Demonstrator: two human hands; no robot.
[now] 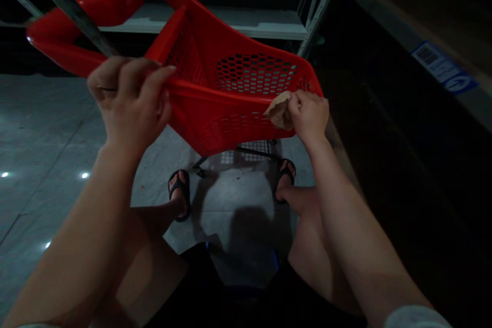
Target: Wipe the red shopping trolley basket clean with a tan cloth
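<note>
While our left hand grips rim of tilted red basket, our right hand pinches beige cloth against basket's near wall.

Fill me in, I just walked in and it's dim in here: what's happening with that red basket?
A seated person holds a red plastic shopping basket tipped up in front of their knees. The left hand grips the near rim by the handle end, steadying it. The right hand presses a crumpled brownish cloth or paper wad against the rim at the basket's far corner. Sandalled feet rest on the grey tiled floor, with metal shelving behind.
</note>
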